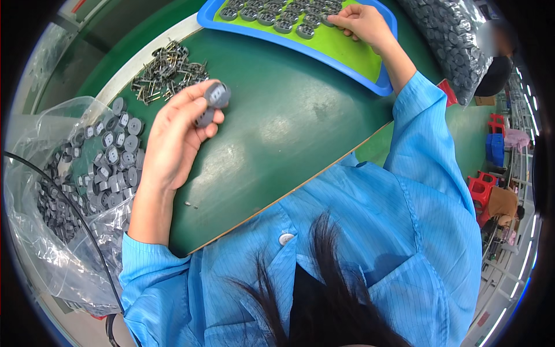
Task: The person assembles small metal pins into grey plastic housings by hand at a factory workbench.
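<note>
Two small round grey plastic parts (217, 94) are pinched in my left hand (173, 136), raised over the table's left half. One sits at the fingertips and the other below it against the fingers. At the far side, my right hand (365, 24) reaches over a blue tray (277, 39) with a bright green lining. Its thumb and fingers close on a round grey part (329, 21) at the right end of the rows. Several similar round parts (283, 25) stand in rows on the lining; their tops show dark and metallic detail.
A pile of metal pins or shafts (167, 72) lies beyond my left hand. On the left, an open clear plastic bag (43, 254) spills many grey round parts (113, 155). Another full clear bag (445, 46) stands right of the tray. A black cable (63, 196) crosses the left bag. Red stools (481, 188) stand farther right.
</note>
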The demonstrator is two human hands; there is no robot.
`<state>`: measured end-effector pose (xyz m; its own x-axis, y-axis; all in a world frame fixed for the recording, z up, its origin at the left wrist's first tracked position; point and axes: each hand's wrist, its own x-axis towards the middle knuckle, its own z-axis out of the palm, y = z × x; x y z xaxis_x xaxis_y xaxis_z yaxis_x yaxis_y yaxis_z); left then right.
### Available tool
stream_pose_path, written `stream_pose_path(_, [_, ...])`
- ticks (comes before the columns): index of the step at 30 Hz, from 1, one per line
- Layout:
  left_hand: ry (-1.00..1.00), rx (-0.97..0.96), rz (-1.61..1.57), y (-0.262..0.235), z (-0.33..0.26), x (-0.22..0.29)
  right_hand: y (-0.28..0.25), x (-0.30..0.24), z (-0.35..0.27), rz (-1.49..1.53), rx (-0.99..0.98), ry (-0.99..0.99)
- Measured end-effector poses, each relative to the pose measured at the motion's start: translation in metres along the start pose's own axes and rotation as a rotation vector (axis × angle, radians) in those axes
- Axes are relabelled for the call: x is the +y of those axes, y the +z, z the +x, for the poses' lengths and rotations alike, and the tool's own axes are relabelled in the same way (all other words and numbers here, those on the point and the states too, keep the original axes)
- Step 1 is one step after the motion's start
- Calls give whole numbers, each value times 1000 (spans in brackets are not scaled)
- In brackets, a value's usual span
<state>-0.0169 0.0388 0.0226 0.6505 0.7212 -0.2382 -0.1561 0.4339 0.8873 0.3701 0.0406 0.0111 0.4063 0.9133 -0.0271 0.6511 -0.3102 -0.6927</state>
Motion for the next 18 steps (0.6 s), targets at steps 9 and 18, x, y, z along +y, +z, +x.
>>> stream_pose_path(9, [333, 250, -216, -19, 4, 9, 51, -136, -70, 46, -33, -413])
stream_pose_path(18, [407, 423, -169, -21, 9, 5, 132, -137, -66, -100, -117, -754])
